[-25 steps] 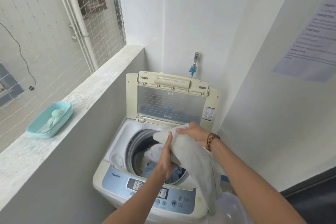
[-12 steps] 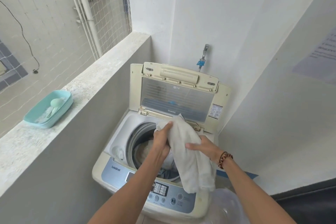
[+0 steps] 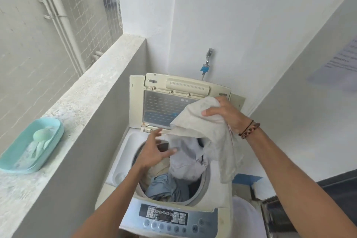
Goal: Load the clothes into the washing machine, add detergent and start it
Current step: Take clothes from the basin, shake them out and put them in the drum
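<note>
Left hand [image 3: 154,152] has let go, fingers spreading; I'm watching right hand [image 3: 224,114] gripping cloth [image 3: 208,131], hanging straight down over drum [image 3: 205,185].

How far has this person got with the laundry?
Partly loaded: blue clothes already lie in the drum of the washing machine, whose lid stands open. In hand: the right hand grips a white cloth hanging over the drum; the left hand is open above it. Left: detergent, with a scoop waiting in the teal tub on the ledge, and starting.
</note>
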